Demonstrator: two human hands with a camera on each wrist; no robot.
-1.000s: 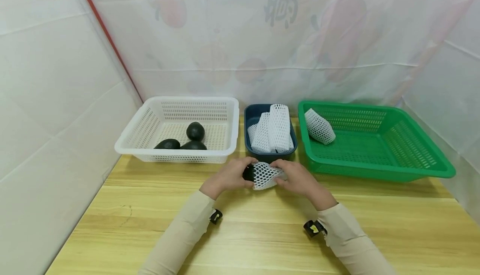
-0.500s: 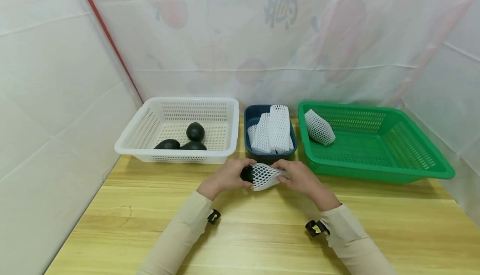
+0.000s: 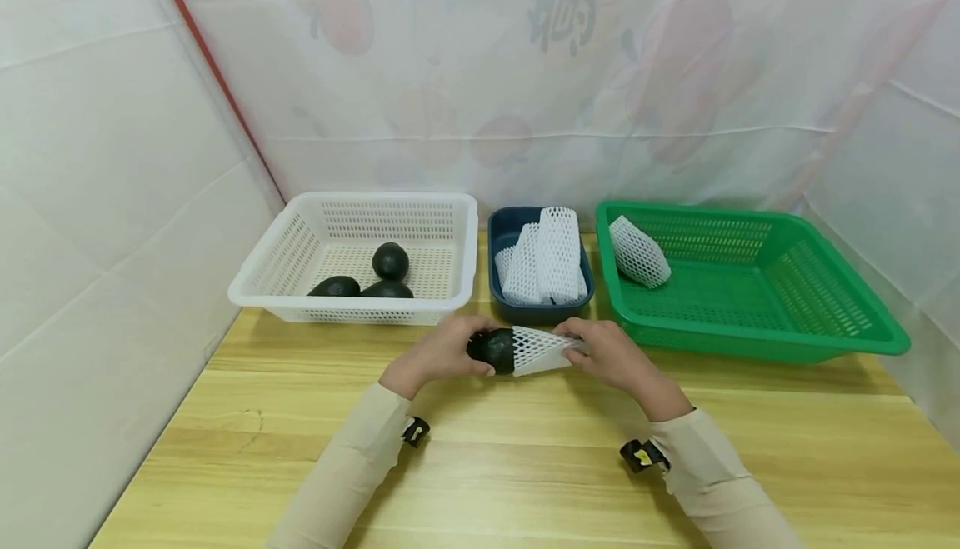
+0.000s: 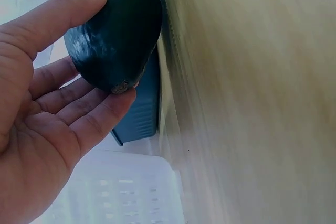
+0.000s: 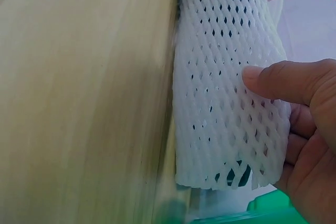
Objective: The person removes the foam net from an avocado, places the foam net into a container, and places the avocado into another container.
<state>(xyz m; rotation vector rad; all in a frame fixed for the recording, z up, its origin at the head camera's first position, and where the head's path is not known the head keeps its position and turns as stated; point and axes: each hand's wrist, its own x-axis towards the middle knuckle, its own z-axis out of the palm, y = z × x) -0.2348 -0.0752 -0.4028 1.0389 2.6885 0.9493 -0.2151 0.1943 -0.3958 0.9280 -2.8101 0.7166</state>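
A dark green avocado [image 3: 497, 351] lies sideways between my hands, its right end inside a white foam net sleeve [image 3: 536, 351]. My left hand [image 3: 442, 353] grips the avocado's bare left end; in the left wrist view the thumb lies across the avocado [image 4: 118, 35] and fingertips support it from the other side. My right hand [image 3: 607, 353] pinches the far end of the sleeve. In the right wrist view the thumb presses on the netting [image 5: 226, 93] and the sleeve's near end hangs open past the fingers.
A white basket [image 3: 375, 311] at the left holds several avocados. Behind my hands a navy bin [image 3: 536, 313] contains more foam sleeves [image 3: 558, 257]. In the green basket [image 3: 757, 336] at the right lies one sleeved item [image 3: 639, 252]. The wooden tabletop [image 3: 517, 466] extends in front.
My hands have moved apart, the left one leftward with the avocado and the right one slightly rightward with the sleeve. More of the avocado shows bare, and the netting is stretched longer.
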